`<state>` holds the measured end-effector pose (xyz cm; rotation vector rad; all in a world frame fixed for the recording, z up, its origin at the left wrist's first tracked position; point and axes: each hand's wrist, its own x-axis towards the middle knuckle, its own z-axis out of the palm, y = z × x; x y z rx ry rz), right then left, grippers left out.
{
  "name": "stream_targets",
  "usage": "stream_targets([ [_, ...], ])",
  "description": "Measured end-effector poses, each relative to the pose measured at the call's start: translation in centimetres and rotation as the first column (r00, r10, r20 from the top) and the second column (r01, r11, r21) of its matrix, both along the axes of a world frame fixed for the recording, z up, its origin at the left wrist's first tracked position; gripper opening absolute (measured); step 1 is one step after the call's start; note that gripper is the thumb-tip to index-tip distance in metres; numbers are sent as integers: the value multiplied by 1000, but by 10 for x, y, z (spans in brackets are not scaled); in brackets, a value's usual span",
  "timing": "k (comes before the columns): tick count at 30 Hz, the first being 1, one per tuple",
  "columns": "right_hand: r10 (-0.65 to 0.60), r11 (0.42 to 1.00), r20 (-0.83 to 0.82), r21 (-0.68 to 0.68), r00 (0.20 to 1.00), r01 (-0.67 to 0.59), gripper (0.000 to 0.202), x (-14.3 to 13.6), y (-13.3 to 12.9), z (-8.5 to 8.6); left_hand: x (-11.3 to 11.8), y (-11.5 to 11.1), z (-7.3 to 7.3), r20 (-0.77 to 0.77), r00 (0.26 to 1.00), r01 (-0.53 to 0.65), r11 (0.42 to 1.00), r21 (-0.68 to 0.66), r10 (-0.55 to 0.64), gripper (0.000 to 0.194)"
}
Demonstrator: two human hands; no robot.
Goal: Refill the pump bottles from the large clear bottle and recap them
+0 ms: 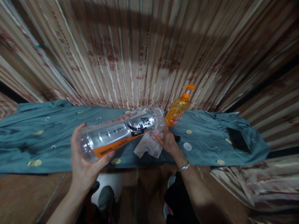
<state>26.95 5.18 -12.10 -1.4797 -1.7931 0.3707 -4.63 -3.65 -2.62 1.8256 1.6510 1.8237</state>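
Note:
My left hand (81,158) is wrapped round the base of a large clear plastic bottle (119,135) with a silver and orange label. The bottle is tilted nearly flat, its neck end pointing right. At that end my right hand (167,140) has its fingers closed about a small clear plastic piece (161,121); whether this is part of the bottle or a separate cup, I cannot tell. Below the neck lies a crumpled white tissue or cloth (148,146). Just beyond my right hand stands a pump bottle (177,110) of orange liquid with an orange pump head.
A teal patterned cloth (58,133) covers the narrow surface. On it, to the right, are a white round disc (187,146), a small black object (177,138) and a dark phone (238,140). A striped curtain (140,56) hangs behind. My feet are on the tiled floor below.

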Motion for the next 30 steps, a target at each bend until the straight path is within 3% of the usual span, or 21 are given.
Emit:
stream_targets([
  [4,8,1000,3,1,1000,-8,68,0,0,1,1,0,1,-3,1000,14,1000,7,-14,104],
  [21,5,999,10,-40,1000,-5,80,0,0,4,2,1,2,33,999,-26,999,-27,27,105],
  [30,19,1000,19,-11,1000,-19,76,0,1,-1,0,0,0,24,1000,-15,1000,-25,16,106],
])
